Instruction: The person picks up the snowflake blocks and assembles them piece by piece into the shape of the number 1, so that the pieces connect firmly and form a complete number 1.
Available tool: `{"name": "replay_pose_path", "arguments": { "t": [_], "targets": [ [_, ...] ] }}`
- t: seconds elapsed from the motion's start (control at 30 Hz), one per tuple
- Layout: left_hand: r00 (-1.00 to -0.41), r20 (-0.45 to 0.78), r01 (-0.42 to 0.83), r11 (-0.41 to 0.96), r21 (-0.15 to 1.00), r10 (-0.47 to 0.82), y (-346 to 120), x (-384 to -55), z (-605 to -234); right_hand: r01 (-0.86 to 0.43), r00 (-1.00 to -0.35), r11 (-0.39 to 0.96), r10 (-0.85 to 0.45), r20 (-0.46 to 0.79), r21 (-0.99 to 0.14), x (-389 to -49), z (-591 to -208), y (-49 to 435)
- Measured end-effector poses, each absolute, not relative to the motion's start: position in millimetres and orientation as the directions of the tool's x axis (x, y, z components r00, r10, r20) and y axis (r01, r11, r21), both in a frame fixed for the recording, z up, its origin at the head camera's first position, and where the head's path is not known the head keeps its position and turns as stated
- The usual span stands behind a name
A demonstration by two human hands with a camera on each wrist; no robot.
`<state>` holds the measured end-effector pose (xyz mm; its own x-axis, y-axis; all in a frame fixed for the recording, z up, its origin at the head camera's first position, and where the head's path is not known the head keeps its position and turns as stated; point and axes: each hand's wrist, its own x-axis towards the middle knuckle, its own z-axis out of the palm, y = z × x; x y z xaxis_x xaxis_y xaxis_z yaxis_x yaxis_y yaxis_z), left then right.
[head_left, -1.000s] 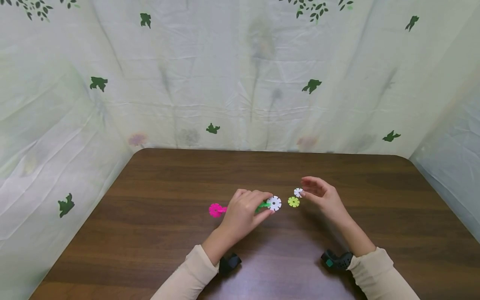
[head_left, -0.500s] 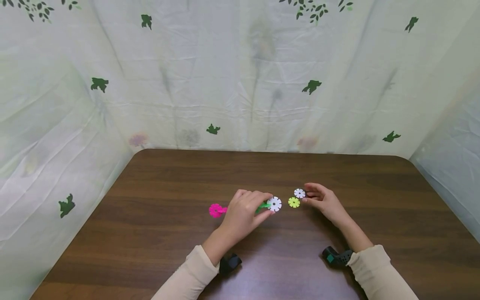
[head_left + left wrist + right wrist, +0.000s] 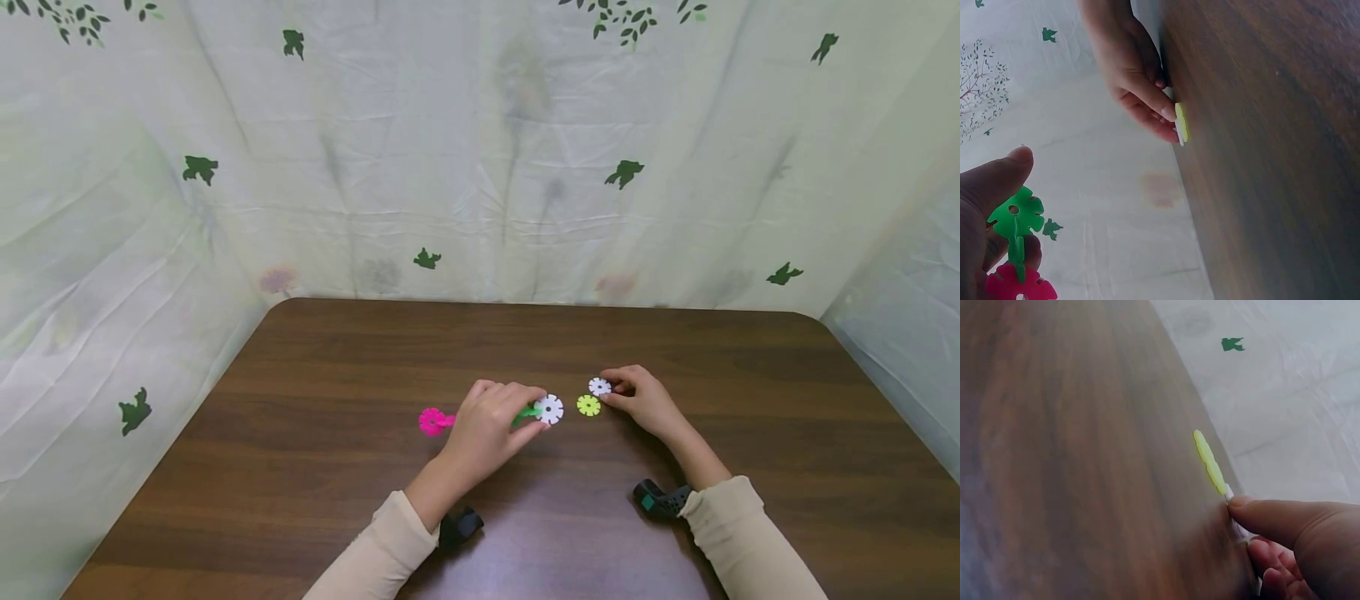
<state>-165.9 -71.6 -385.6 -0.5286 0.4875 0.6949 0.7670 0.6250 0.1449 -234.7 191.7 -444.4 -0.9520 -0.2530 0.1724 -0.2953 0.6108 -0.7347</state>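
Note:
My left hand (image 3: 489, 423) grips a chain of notched plastic snowflake discs. A pink disc (image 3: 431, 422) sticks out at its left, while a green disc (image 3: 1017, 212) shows between thumb and fingers in the left wrist view. At the right end, a larger white disc (image 3: 550, 409) sits by the thumb and fingertips. My palm hides the chain's middle. My right hand (image 3: 643, 404) pinches a small white disc (image 3: 599, 387) at its right edge. A yellow-green disc (image 3: 588, 406) lies against that disc; I cannot tell whether the two are slotted together.
Both hands work over the middle of a brown wooden table (image 3: 337, 358). A pale curtain (image 3: 480, 167) with green bird shapes hangs behind and at the sides. Black wrist cameras (image 3: 660, 498) sit below both hands, close to the tabletop.
My right hand drew back slightly from the small white disc, then moved left and closed finger and thumb on its edge. My left hand and its chain have stayed still.

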Motion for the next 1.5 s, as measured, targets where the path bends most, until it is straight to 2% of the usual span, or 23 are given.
{"name": "replay_pose_path", "arguments": {
  "t": [0.27, 0.43, 0.77, 1.2, 1.5],
  "targets": [
    [-0.535, 0.692, 0.763, 0.63, 0.147, 0.485, -73.0, -165.8, -385.1, -0.259, -0.964, 0.578, -0.208, 0.167, -0.774, -231.8, -444.6, 187.4],
    [-0.542, 0.684, 0.759, 0.634, 0.149, 0.488, -73.6, -166.5, -385.7, -0.287, -0.957, 0.555, -0.207, 0.204, -0.78, -230.7, -443.9, 188.7],
    [-0.544, 0.687, 0.758, 0.633, 0.157, 0.481, -73.6, -167.3, -385.4, -0.248, -0.964, 0.394, -0.188, 0.187, -0.885, -226.5, -424.9, 189.4],
    [-0.541, 0.695, 0.757, 0.634, 0.157, 0.474, -74.7, -169.6, -386.2, -0.31, -0.916, 0.278, -0.345, 0.206, -0.909, -205.9, -384.8, 173.2],
    [-0.546, 0.696, 0.754, 0.636, 0.164, 0.467, -74.7, -169.7, -386.3, -0.384, -0.859, 0.262, -0.452, 0.239, -0.885, -192.7, -373.5, 161.1]
  ]
}}
